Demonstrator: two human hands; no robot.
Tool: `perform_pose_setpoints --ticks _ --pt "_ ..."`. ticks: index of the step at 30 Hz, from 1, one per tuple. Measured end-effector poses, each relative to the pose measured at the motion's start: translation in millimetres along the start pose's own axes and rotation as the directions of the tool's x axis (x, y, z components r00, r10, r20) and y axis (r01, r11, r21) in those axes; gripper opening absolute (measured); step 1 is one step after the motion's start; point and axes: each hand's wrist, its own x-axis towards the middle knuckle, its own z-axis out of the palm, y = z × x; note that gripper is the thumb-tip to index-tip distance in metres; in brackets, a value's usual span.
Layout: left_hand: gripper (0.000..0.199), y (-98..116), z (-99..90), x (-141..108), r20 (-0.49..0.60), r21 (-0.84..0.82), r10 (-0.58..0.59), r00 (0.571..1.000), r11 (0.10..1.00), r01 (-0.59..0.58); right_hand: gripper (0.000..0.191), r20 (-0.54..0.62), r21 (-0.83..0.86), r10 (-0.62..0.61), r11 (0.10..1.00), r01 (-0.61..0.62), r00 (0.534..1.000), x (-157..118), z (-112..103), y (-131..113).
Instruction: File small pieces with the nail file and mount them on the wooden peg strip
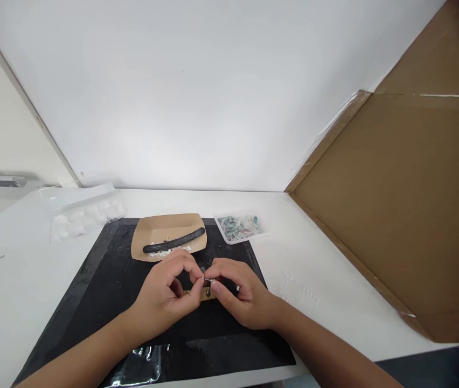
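Observation:
My left hand (pixel 168 285) and my right hand (pixel 240 291) meet over the black mat (pixel 104 312), each with thumb and forefinger pinched. Between the fingertips shows a tiny, thin piece (pixel 207 279), pale at its ends and darker in the middle; its kind is too small to tell. Just beneath the fingers lies a narrow yellowish-brown strip (pixel 203 295) with a dark round spot on it, partly covered by my hands. Behind them stands a brown paper tray (pixel 140 237) holding a long, dark, curved stick (pixel 175 241) and white crumbs.
A clear plastic box (pixel 88 218) with white wads in it stands at the back left. Right of the paper tray, a white tray (pixel 229 241) holds many small greenish and clear packets. A cardboard panel (pixel 395 205) leans along the right side, and a white wall (pixel 185 108) rises behind.

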Motion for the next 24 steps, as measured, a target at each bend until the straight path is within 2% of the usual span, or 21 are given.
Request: perform_pose_setpoints --ticks 6,11,15,19,24 --pt "0.009 4.0 1.0 -1.2 0.031 -0.034 -0.059 0.998 0.998 0.06 0.023 -0.085 -0.047 0.035 0.998 -0.039 0.996 0.8 4.4 0.1" --pt "0.013 5.8 0.5 -3.8 0.022 -0.042 -0.053 0.998 0.998 0.054 0.022 -0.112 -0.089 0.064 0.993 -0.074 0.992 -0.4 3.4 -0.3" --pt "0.011 6.1 -0.1 -4.5 0.017 -0.032 -0.078 0.997 0.996 0.079 0.02 -0.095 -0.178 0.038 0.982 -0.055 0.995 -1.8 2.7 0.0" --pt "0.011 6.4 -4.4 -0.8 0.065 -0.029 -0.079 0.995 0.996 0.081 0.019 -0.033 -0.259 -0.013 0.966 0.005 0.999 -1.9 1.2 -1.3" --pt "0.009 4.5 -8.9 2.2 0.097 -0.099 -0.076 0.992 0.991 0.086 0.017 0.013 -0.259 -0.067 0.964 0.068 0.998 -3.4 -1.6 -1.9"
